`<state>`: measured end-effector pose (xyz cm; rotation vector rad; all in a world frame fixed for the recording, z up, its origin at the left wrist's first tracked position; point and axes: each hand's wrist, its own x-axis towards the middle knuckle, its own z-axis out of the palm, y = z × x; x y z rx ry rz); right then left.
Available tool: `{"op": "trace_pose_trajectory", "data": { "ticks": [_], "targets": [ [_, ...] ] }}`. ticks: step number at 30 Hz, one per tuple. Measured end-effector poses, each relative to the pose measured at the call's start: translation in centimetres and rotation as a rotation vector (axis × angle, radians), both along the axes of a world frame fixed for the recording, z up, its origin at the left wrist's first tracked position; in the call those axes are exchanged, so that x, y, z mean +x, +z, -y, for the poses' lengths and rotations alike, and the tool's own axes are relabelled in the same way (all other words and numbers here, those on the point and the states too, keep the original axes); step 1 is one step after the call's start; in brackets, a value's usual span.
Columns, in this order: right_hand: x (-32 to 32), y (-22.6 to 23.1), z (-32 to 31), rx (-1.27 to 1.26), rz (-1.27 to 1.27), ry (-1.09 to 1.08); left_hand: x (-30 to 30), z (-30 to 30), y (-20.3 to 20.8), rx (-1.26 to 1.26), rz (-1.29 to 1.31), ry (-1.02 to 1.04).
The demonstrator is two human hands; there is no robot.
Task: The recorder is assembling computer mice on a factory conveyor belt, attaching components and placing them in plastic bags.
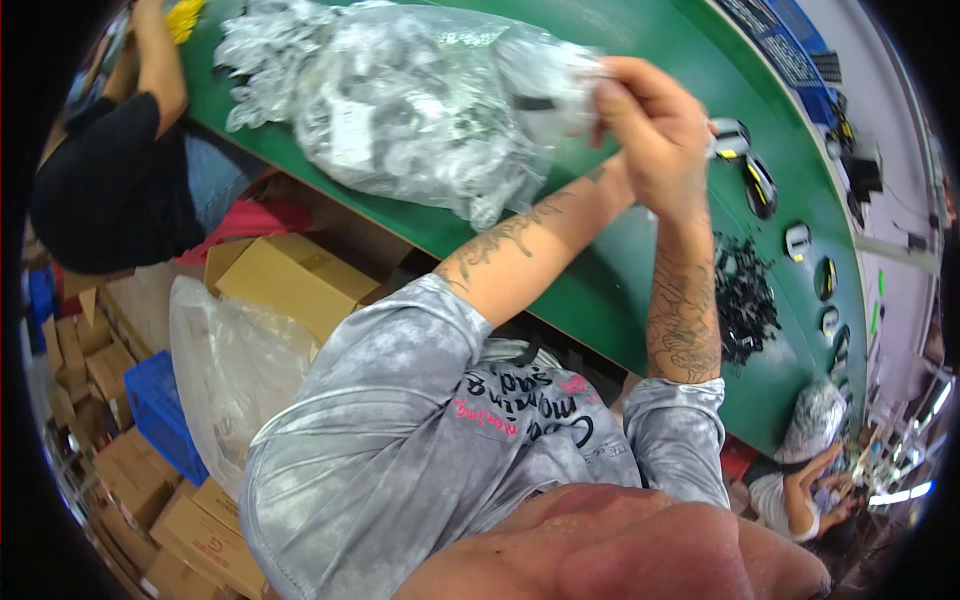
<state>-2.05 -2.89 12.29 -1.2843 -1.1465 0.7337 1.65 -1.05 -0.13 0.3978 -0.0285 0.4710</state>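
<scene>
Big bag: The big clear bag [410, 120] lies on its side on the green table [600, 265], packed with crumpled plastic; the tabletop likely bears its weight, so you need not lift it.
Right hand: Your right hand [658, 125] is just right of the big bag, thumb and forefinger pinching a clear wrapper [565, 85]; this grip probably suits thin, slack film.
Clear wrapper: Overlaps the big bag's right end; you cannot tell whether the two join.
Left hand: Your left hand [630, 175] is mostly hidden behind the right wrist; finger state cannot be told.
Black pieces: The black pieces [745, 305] lie heaped right of the big bag, apart from it, presumably to prevent mixing.
</scene>
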Motion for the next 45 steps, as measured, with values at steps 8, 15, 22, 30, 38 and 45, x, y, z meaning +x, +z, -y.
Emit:
{"op": "trace_pose_trajectory", "data": {
  "ticks": [8, 15, 22, 30, 38, 45],
  "targets": [
    [12.5, -5.1, 12.7, 0.078, -0.113, -0.726, -1.0, -0.5, 1.6, -0.013, 0.208, -0.497],
    [14.2, -7.6, 17.2, 0.354, -0.296, -0.790, 0.5, 1.8, 0.6, 0.539, -0.217, -0.265],
    [16.0, -7.7, 20.6, 0.557, -0.305, -0.537, 0.5, 2.8, 1.0, 0.742, -0.284, -0.290],
    [15.6, -6.1, 21.2, 0.363, -0.303, -0.571, 0.3, 2.1, 0.2, 0.665, -0.290, -0.231],
    [15.1, -6.3, 21.1, 0.210, -0.325, -0.437, -0.1, 1.8, 0.1, 0.543, -0.241, -0.279],
    [15.8, -7.0, 21.5, 0.113, -0.251, -0.460, -0.1, 1.8, 0.1, 0.518, -0.226, -0.262]
  ]
}}
